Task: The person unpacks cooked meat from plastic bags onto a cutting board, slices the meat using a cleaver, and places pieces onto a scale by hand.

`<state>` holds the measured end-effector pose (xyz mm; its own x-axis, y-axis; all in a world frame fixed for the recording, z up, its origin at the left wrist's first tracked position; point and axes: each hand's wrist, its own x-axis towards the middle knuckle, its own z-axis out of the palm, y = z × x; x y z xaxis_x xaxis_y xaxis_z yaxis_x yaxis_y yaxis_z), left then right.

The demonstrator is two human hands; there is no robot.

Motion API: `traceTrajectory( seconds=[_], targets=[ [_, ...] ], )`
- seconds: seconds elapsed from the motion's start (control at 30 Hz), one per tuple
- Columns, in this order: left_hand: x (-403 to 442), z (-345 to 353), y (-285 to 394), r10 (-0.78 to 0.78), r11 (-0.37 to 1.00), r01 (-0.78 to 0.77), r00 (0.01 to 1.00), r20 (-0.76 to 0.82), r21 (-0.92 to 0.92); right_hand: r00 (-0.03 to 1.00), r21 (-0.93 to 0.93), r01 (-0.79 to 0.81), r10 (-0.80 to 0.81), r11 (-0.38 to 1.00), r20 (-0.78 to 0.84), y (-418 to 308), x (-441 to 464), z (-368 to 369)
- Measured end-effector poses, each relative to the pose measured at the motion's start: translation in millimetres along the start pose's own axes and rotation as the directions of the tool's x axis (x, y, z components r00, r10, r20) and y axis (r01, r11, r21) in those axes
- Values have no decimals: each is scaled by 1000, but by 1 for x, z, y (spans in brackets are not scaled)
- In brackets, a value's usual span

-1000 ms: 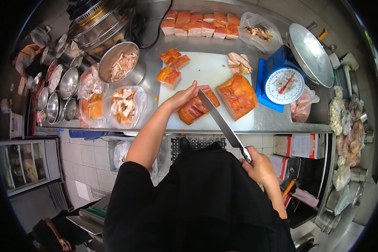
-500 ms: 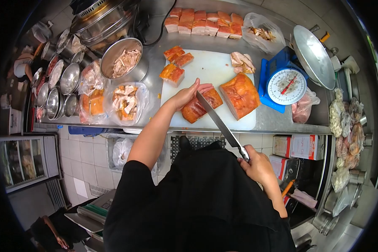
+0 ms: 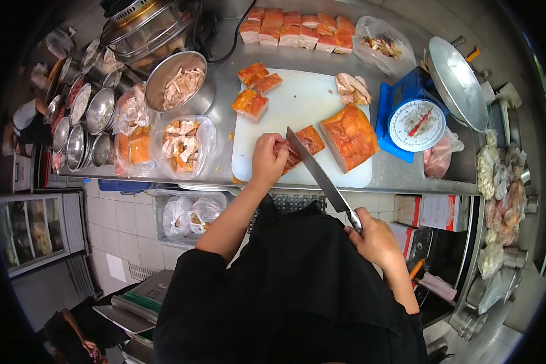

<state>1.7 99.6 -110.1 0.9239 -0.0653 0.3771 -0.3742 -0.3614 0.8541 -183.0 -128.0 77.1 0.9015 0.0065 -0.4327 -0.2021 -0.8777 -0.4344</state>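
My right hand (image 3: 375, 240) is closed round the handle of a long knife (image 3: 323, 181). Its blade slants up to the left, across a slab of roast pork (image 3: 309, 139) with orange-brown skin. My left hand (image 3: 269, 160) has its fingers curled on the left end of that slab, which it partly hides. Both lie on a white cutting board (image 3: 285, 100). Just right of the blade sits a larger pork block (image 3: 349, 136). Smaller pork pieces (image 3: 250, 104) rest at the board's left edge, and pale meat scraps (image 3: 353, 89) at its upper right.
A blue scale (image 3: 415, 124) with a metal pan stands right of the board. Cut pork blocks (image 3: 290, 27) line the back of the counter. To the left are a steel pot (image 3: 207, 97) of meat strips, a bag of pieces (image 3: 184, 145) and several bowls. Another person's arm (image 3: 79, 330) shows lower left.
My left hand has moved down and left along the slab, and its fingers have gone from stretched out to curled. The knife stays over the slab, nearly in the same place.
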Motion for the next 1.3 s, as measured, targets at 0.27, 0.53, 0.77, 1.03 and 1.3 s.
traceTrajectory(
  seconds=[0.27,0.53,0.77,1.03,1.3],
  targets=[
    [8,12,-4,113,993,-115,993,31,42,999,-13,-35,35,999,-9,-3,1,-8],
    [7,11,1,110,991,-113,993,38,77,999,-10,-45,45,999,-13,-11,-3,-9],
    [8,11,-1,128,988,-130,991,24,87,1000,-24,-29,29,999,-10,-14,-2,-10],
    [2,17,-6,112,990,-109,993,-32,85,997,-121,-58,63,991,36,-30,2,-23],
    [6,14,-6,139,986,-138,990,-7,96,987,-221,-24,59,975,153,-67,20,-56]
  ],
)
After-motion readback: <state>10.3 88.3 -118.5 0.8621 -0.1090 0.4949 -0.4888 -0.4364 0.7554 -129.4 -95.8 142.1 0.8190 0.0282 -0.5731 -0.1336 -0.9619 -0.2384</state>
